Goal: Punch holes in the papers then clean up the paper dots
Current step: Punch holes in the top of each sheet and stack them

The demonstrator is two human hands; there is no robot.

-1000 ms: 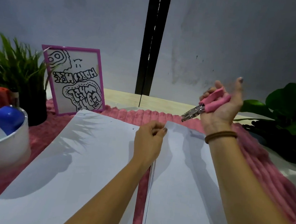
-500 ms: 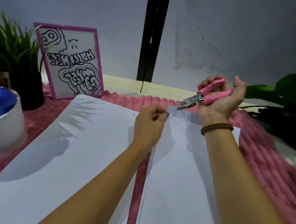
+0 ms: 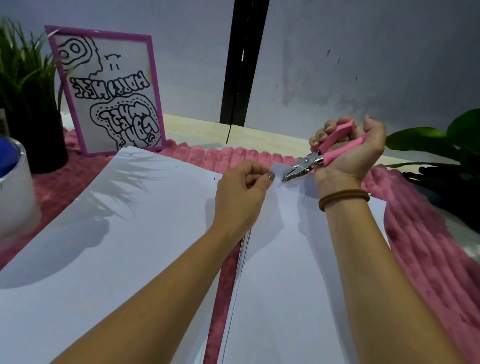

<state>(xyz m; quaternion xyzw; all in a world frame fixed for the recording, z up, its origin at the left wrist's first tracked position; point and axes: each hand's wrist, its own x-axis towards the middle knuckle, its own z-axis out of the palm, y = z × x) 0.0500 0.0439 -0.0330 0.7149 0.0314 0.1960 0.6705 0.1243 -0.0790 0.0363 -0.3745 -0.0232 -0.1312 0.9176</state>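
Hole punch (image 3: pixel 320 157): we see pink handles, silver head.
Papers (image 3: pixel 109 242): plain white.
Mat (image 3: pixel 444 275): ribbed pink under the papers.
Picture frame (image 3: pixel 106 92): purple, black doodles.
Bowl (image 3: pixel 1 217): white, left of the papers.

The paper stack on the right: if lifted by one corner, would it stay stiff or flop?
Probably floppy: the paper stack is thin loose sheets, its left edge lifted and fanned where the left hand pinches it. Likely light, and sheets could slide apart.
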